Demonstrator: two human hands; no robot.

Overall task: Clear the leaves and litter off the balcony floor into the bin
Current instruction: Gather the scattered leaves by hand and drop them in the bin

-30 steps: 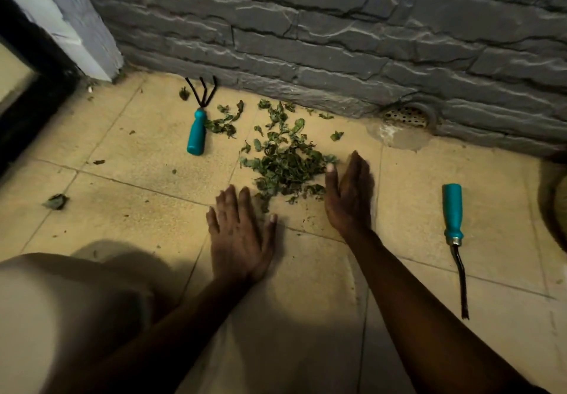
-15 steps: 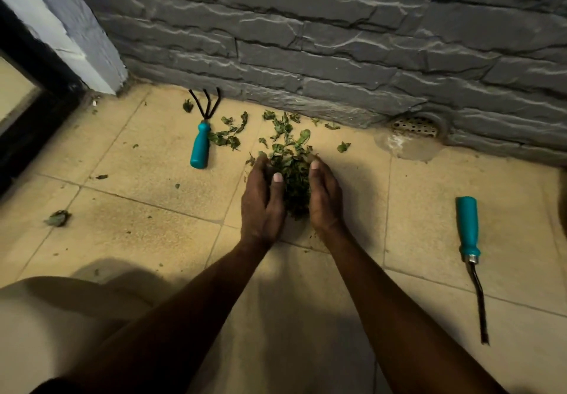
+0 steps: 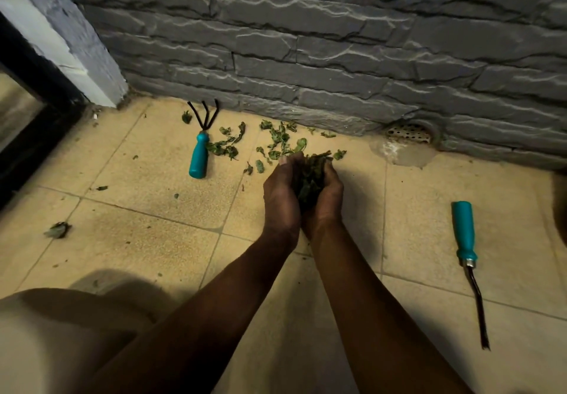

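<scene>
Left hand (image 3: 280, 197) and right hand (image 3: 325, 199) are cupped together, fingers curled around a leaf clump (image 3: 310, 179). Both hands are right of the hand rake (image 3: 201, 148).

Our hands, spread flat and apart on the tiles a second ago, have drawn together to the right of the teal hand rake (image 3: 198, 157). Half a second back they were squeezing the heap between them. Now our left hand (image 3: 280, 200) and right hand (image 3: 328, 192) meet at the heels, fingers curled up around a clump of leaves (image 3: 310, 176). The heap that lay right of the rake has gone from the tiles into our palms, and only scattered leaves (image 3: 280, 142) are left there, from beside the rake to just beyond our fingertips.
</scene>
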